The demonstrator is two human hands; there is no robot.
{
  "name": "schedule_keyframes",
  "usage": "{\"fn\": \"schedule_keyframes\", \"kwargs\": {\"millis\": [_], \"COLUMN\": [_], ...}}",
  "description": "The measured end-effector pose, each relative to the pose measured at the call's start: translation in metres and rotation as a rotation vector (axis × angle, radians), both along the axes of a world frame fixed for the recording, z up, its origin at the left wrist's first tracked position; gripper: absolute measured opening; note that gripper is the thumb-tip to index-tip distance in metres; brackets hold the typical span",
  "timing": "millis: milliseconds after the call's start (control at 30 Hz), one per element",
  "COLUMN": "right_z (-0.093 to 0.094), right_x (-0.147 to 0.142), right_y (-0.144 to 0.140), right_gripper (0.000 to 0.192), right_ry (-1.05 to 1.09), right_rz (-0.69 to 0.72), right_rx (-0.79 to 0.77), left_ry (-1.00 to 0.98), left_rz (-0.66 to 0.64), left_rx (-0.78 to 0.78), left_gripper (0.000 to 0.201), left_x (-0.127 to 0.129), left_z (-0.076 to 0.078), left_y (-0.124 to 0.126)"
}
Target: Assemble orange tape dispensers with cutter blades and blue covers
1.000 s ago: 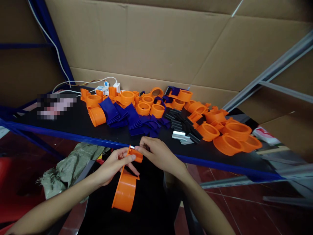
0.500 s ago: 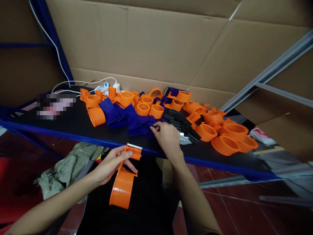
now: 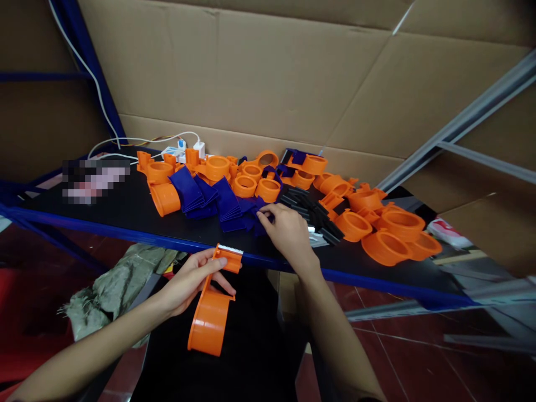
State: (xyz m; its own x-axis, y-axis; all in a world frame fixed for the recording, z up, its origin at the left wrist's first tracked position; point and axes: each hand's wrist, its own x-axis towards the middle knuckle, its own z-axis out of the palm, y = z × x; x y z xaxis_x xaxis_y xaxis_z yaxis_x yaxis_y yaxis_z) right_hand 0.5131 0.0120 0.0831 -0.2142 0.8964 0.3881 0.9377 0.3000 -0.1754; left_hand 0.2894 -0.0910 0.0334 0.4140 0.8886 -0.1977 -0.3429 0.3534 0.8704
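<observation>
My left hand grips an orange tape dispenser by its narrow upper end, over my lap at the table's front edge. A white toothed blade lies along the dispenser's top, and its wide ring hangs below. My right hand rests over the pile, fingers curled and closed at the small dark blue plastic pieces; what sits between the fingertips is hidden. Beside that hand lie black strips and metal blades. Flat blue plates are stacked to its left.
Several orange dispenser bodies are heaped along the black tabletop. At the back left stand a power strip and white cables. A cardboard wall closes off the rear; a metal brace slants at the right.
My right hand has shifted very slightly among the blue pieces, its wrist moving a little to the right. My left hand and the tape dispenser stay nearly still.
</observation>
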Motion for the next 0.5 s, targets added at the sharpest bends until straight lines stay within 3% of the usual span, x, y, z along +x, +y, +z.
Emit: {"fn": "schedule_keyframes", "kwargs": {"millis": [67,167,300,500], "right_z": [0.008,0.018,0.019,0.01], "right_x": [0.012,0.041,0.078,0.083], "right_y": [0.004,0.015,0.043,0.08], "right_gripper": [0.026,0.03,0.032,0.031], "right_ry": [-0.048,-0.16,-0.268,-0.299], "right_rz": [-0.024,-0.179,-0.265,-0.283], "right_rx": [0.021,0.059,-0.053,-0.159], "left_ry": [0.001,0.002,0.007,0.02], "left_rz": [0.0,-0.011,-0.014,-0.032], "left_rx": [0.002,0.001,-0.006,-0.007], "left_gripper": [0.031,0.032,0.033,0.034], "left_x": [0.0,-0.001,-0.001,0.0], "left_z": [0.001,0.001,0.0,-0.001], "left_y": [0.0,0.0,0.0,0.001]}}
